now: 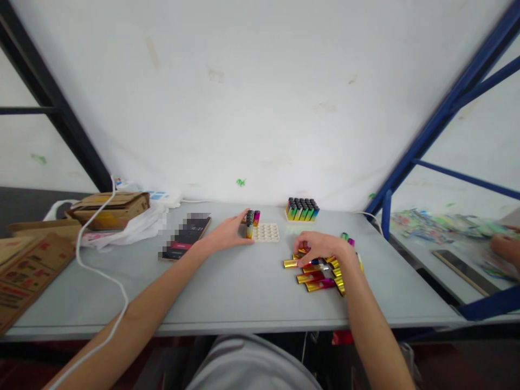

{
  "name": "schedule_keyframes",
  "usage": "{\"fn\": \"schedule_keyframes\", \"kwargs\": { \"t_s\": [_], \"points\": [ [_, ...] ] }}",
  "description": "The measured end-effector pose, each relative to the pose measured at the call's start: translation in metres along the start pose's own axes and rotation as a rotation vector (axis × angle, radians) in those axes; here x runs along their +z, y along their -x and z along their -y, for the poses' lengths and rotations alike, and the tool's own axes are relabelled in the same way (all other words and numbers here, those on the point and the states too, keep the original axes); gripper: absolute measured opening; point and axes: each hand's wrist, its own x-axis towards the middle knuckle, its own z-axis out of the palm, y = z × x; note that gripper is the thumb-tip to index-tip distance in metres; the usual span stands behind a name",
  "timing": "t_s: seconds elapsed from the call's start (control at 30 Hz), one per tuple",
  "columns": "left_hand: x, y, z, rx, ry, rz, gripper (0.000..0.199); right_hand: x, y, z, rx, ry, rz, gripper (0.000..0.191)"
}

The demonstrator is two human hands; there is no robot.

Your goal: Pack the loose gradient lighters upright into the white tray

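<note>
My left hand (227, 233) is at the left end of a small white tray with round holes (268, 233), its thumb and fingers curved around that end. Several dark-topped lighters (249, 225) stand upright in the tray's left side, close to my fingertips. My right hand (319, 246) is over a loose pile of shiny gold, red and purple lighters (319, 283), its fingers bent and closed. From under the thumb sticks out a gold-ended lighter (290, 264); the fingers partly hide it.
A full tray of upright lighters (302, 210) stands by the wall. On the left lie a phone (184, 238), a white plastic bag (136, 230) and cardboard boxes (109, 208). A white cable (83, 254) hangs across the left. Beyond the blue frame (430, 124) another person's hand (506, 249) shows.
</note>
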Motion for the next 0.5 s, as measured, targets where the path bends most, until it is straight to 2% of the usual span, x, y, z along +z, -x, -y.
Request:
{"fn": "schedule_keyframes", "kwargs": {
  "t_s": [0.1,0.2,0.27,0.5],
  "points": [
    [0.002,0.001,-0.002,-0.006,-0.012,0.007,0.107,0.004,-0.004,0.0,-0.015,0.013,-0.007,0.034],
    [0.004,0.001,-0.002,-0.007,-0.022,0.002,0.104,0.005,-0.007,-0.003,-0.03,-0.014,-0.076,0.026],
    [0.006,0.0,0.0,0.0,-0.022,-0.006,0.102,0.005,-0.008,-0.006,-0.037,-0.012,-0.172,0.027],
    [0.014,0.0,-0.001,0.022,-0.006,-0.027,0.103,0.007,-0.019,-0.003,-0.049,0.018,-0.625,0.03]
  ]
}}
